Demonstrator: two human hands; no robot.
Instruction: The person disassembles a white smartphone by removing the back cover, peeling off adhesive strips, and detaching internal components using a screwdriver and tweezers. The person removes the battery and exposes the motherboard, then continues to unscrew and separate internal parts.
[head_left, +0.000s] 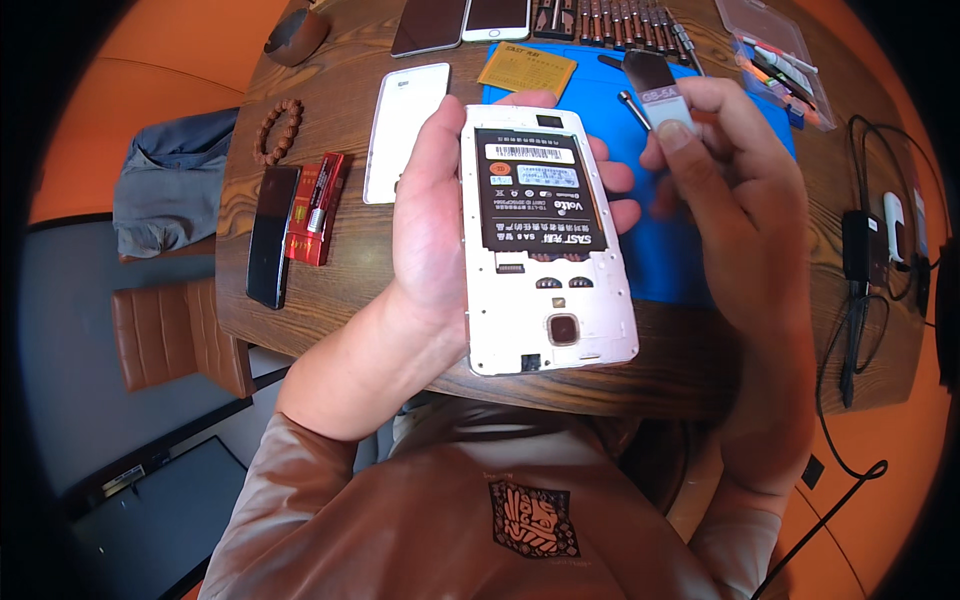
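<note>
On my left hand (429, 217) lies a white smartphone with its back cover off (551, 322), its inner side facing up and its camera lens nearest my body. A black labelled panel fills its battery bay. My right hand (720, 165) pinches a thin flat pry tool (657, 86) with a dark blade and a pale grip, to the right of the phone and above a blue work mat (664, 262). A yellow battery (527, 69) rests at the mat's far left corner. The phone's white back cover (405, 124) lies on the wooden table left of my left hand.
Two phones (496, 16) and a row of screwdrivers (634, 22) stand along the far side. A clear plastic case (814, 97) holds pens at right, near cables and a black adapter (864, 244). At left lie a bead bracelet (279, 133), a dark phone (273, 240) and a red packet (306, 244).
</note>
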